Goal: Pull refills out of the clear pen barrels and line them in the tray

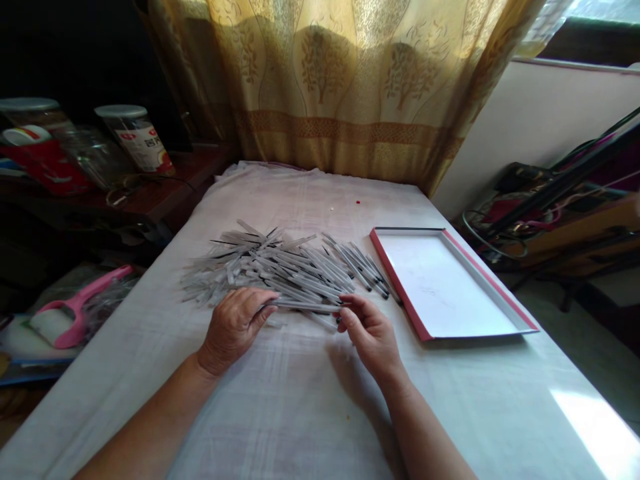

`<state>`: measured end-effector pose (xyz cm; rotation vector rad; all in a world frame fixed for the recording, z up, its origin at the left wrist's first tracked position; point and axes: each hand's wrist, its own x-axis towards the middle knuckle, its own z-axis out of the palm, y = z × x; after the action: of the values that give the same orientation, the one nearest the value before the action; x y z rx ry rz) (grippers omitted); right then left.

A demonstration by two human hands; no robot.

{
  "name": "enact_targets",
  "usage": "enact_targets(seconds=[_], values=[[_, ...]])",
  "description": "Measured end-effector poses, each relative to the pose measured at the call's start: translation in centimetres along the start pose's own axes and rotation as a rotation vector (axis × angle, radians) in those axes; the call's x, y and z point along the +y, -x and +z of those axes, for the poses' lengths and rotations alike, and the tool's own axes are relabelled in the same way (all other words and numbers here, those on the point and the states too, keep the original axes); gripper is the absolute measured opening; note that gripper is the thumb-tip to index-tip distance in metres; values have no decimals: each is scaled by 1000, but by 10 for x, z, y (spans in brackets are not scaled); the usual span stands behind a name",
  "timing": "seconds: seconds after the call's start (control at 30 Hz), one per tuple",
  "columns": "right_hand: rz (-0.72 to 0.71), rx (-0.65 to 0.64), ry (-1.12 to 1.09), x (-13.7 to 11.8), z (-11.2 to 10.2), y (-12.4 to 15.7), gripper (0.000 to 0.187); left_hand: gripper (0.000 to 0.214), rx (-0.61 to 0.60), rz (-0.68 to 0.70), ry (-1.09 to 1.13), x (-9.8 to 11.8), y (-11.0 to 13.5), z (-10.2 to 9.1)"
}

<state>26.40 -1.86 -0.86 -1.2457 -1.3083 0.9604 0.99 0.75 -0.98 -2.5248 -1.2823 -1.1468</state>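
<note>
Low over the white-covered table, my left hand (239, 325) pinches the left ends of a few slim pens (305, 307) lying sideways between my hands. My right hand (369, 331) has thumb and fingers closed round their right ends, where black tips show. Just behind them spreads a loose pile of similar pens (280, 263), with translucent greyish barrels and dark tips; its left side is blurred. A smaller group of pens (363, 267) lies side by side to the right of the pile. Beside that group rests a shallow white box lid (435, 287) with red sides.
A red speck (358, 202) and a white speck (332, 209) lie at the back of the table. Jars (135, 140) and a red cup (55, 167) stand on a dark cabinet at left. A pink-handled object (80, 307) sits below. A patterned curtain (325, 80) hangs behind.
</note>
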Motion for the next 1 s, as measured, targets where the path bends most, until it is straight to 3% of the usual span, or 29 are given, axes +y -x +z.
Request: enact_targets(seconds=[0.1, 0.3, 0.43, 0.6, 0.77, 0.87, 1.0], values=[[124, 21, -54, -2, -1, -2, 30, 17, 16, 2, 21, 1, -2, -1], [212, 58, -69, -5, -1, -5, 44, 20, 8, -19, 8, 2, -1, 1], [209, 64, -94, -4, 0, -3, 38, 22, -4, -20, 10, 2, 0, 1], [159, 92, -143, -5, -1, -2, 29, 38, -107, -128, 102, 5, -1, -3], [154, 114, -103, -5, -1, -3, 28, 30, -122, -266, 224, 8, 0, -3], [155, 113, -106, -3, 0, -3, 29, 22, -96, -265, 260, 8, -1, -3], [154, 113, -137, 0, 2, -2, 29, 28, -125, -300, 297, 7, -2, -4]])
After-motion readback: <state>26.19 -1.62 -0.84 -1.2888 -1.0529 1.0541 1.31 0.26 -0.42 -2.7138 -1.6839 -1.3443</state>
